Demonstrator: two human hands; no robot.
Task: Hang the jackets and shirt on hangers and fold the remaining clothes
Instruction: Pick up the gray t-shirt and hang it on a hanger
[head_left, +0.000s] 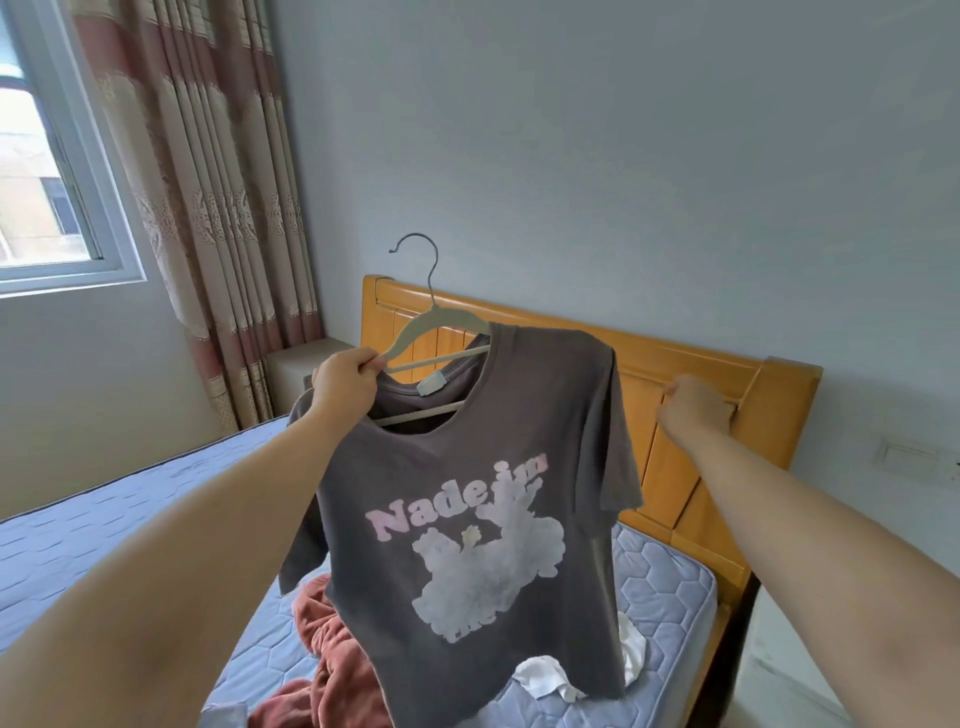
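Bare and stretched forward from the lower left, the left forearm (171, 551) rises to the left hand (345, 383), held up at chest height with the knuckles turned to the wearer. Its fingers (370, 362) are curled tight round one end of a pale hanger (437, 328), pinching the collar of the grey T-shirt (467, 499) along with it. The hanger's dark hook (415, 249) points up in front of the wall, and its other shoulder is tucked inside the neck opening. The T-shirt hangs in the air over the bed (104, 519), above a rust-red garment (332, 649) and a white cloth (545, 678). Pink letters across the chest begin "Nade"; the rest is creased and unclear. A small white neck label (431, 385) carries nothing I can read. Further right, the right hand (693, 410) is raised before the wooden headboard (769, 395), apart from the sleeve; it is blurred, so I cannot tell how its fingers lie.
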